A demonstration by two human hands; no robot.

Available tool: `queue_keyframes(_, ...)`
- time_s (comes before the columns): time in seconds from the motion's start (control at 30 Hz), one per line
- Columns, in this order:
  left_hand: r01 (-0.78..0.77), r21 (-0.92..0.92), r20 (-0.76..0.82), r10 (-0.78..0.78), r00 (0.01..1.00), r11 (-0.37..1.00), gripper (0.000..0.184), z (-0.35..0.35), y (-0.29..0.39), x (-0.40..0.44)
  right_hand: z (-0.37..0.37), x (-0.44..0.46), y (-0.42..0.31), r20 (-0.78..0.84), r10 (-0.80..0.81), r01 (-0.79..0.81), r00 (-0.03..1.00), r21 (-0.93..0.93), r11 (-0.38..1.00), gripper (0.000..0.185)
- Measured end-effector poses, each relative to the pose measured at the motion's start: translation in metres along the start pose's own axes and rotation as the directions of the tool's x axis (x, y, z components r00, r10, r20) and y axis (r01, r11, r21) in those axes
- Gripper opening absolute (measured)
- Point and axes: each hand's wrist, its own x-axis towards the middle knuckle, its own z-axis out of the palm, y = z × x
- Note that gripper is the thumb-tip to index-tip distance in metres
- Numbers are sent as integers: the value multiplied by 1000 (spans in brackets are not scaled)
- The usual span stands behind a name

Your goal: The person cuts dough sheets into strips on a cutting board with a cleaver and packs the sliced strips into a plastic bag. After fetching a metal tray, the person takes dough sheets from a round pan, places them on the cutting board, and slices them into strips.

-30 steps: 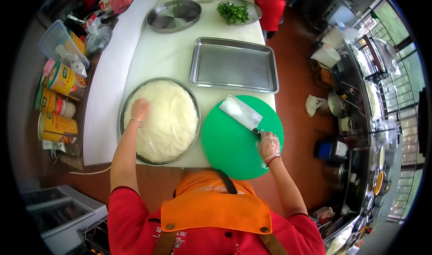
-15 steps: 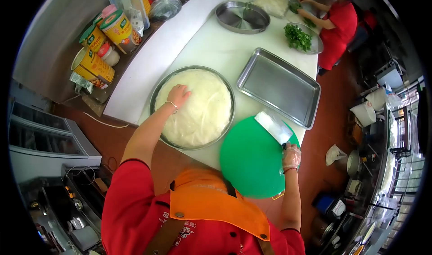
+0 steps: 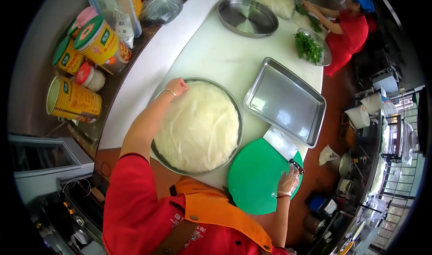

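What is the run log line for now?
left hand: at round pan rim | right hand: gloved, at cleaver handle | dough: in round pan | cleaver: overlapping green board

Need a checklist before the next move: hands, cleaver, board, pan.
1. Left hand at the rim of the round pan: ok; whether it grips the rim, cannot tell.
2. Right hand gloved: ok, clear plastic.
3. Right hand closed on the handle of the cleaver: cannot tell; it is right by the handle.
4. Cleaver blade fully over the green board: not ok, far end sticks out past the edge.
5. Board fully on the table: not ok, overhangs.
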Motion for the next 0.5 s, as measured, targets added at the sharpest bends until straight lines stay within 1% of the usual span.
queue_keyframes(0.1, 12, 37, 199, -20, 980, 999, 23, -7, -3, 20, 5, -19, -20, 42, 38, -41, 998, 53, 998, 41)
queue_keyframes(0.13, 23, 48, 263, -35, 964, 999, 24, -8, -4, 23, 4, -22, -28, 35, 25, -27, 999, 68, 997, 38)
queue_keyframes(0.2, 3, 52, 258, -16, 966, 999, 25, -7, -5, 24, -1, -22, -42, 99, 36, -50, 994, 140, 989, 35)
queue_keyframes(0.23, -3, 51, 248, -10, 969, 999, 25, -7, -6, 24, -3, -19, -46, 126, 32, -54, 992, 178, 983, 34)
queue_keyframes(0.27, 2, 39, 226, -11, 974, 999, 23, -7, -6, 21, 2, -19, -48, 68, -36, 25, 997, 155, 988, 31)
queue_keyframes(0.33, 17, 10, 177, -19, 984, 1000, 19, -6, 0, 14, 10, -12, -51, 58, -117, 107, 992, 147, 983, 31)
queue_keyframes(0.37, -44, 34, 79, 41, 996, 998, 16, -4, 2, 7, 14, -10, -52, 56, -152, 143, 987, 144, 979, 32)
queue_keyframes(0.4, -106, 69, -17, 107, 994, 992, 12, -1, 4, 1, 17, -7, -54, 51, -198, 190, 979, 129, 973, 31)
queue_keyframes(0.43, -165, 115, -104, 177, 979, 980, 9, 0, 7, -6, 15, -4, -59, 48, -222, 212, 974, 155, 965, 31)
queue_keyframes(0.5, -128, 145, -150, 149, 977, 981, 7, 1, 20, -17, 11, 1, -67, 34, -261, 249, 965, 204, 947, 31)
